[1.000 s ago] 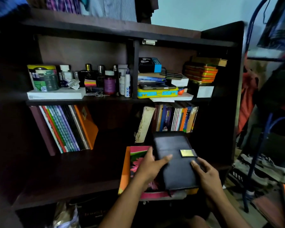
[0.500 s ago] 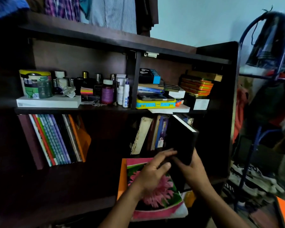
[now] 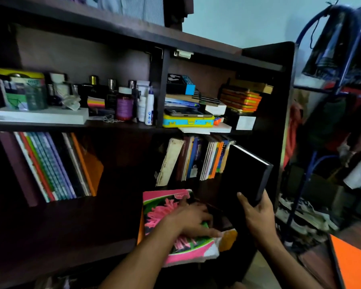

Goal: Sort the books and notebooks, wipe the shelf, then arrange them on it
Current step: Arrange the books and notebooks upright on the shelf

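While the sorting goes on: the black book (image 3: 245, 174) is held up on end, tilted, at the right end of the lower shelf (image 3: 71, 217).
Right hand: the right hand (image 3: 256, 217) grips the black book at its bottom corner, thumb on the front, so the book can stand tall and likely slide in beside the others.
Left hand: the left hand (image 3: 193, 221) lies on the pink flower notebook (image 3: 175, 226) with fingers bent over its right edge; it looks like it keeps the pile from slipping off.
Pile: the notebook lies flat on an orange book (image 3: 227, 239), and both stick out past the shelf front.
Standing row: some books (image 3: 198, 159) lean just left of the black book, touching or nearly so.
Left group: more notebooks (image 3: 54, 165) lean far off to the left.
Upper shelf: bottles (image 3: 124, 105) and a yellow case (image 3: 188, 122) sit above.
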Demonstrator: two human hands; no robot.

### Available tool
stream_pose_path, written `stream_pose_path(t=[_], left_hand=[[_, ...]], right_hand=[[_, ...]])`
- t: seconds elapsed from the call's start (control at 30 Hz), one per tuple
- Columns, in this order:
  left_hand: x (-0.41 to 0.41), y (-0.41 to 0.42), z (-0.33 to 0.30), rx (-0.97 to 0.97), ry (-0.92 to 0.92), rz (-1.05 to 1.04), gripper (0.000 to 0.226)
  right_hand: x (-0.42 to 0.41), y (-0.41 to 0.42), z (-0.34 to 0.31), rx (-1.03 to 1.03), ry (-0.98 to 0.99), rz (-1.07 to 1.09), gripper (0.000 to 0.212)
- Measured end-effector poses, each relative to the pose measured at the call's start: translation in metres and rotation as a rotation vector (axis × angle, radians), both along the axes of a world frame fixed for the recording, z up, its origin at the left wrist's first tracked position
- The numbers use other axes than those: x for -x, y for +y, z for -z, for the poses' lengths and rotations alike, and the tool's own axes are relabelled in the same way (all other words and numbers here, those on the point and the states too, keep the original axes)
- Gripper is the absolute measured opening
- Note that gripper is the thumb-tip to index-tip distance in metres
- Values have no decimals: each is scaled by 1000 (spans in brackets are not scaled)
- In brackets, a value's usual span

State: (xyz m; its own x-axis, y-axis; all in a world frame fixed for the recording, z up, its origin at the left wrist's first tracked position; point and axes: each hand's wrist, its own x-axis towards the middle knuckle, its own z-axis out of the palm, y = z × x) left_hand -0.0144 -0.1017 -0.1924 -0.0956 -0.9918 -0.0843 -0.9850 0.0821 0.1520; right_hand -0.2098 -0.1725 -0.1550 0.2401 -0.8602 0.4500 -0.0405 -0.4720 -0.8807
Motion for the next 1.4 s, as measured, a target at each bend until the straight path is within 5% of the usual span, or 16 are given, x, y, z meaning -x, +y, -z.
stream_pose_path(t=[0.37, 0.5, 0.57, 0.73, 0.83, 0.97, 1.1, 1.4], left_hand=[[-129, 99, 7, -48, 25, -389, 80], [-134, 97, -4, -101, 108, -440, 50], [-134, 79, -21, 20, 128, -453, 39], [-140, 11, -49, 642, 56, -512, 70], [-140, -34, -62, 695, -43, -518, 86], [-148, -74, -52, 689, 43, -549, 81], [-158, -71, -31, 898, 183, -624, 79], [-166, -63, -17, 1070, 323, -610, 74]], right_hand=[[-96, 6, 20, -70, -18, -66, 48], [-129, 5, 29, -124, 28, -103, 54], [-137, 8, 38, -65, 118, -116, 58], [-141, 1, 63, 12, 224, -18, 58], [-142, -5, 71, -37, 209, 1, 63], [-146, -13, 75, 3, 235, -37, 59], [-147, -17, 79, 55, 241, -75, 42], [-148, -25, 87, 136, 262, -151, 63]])
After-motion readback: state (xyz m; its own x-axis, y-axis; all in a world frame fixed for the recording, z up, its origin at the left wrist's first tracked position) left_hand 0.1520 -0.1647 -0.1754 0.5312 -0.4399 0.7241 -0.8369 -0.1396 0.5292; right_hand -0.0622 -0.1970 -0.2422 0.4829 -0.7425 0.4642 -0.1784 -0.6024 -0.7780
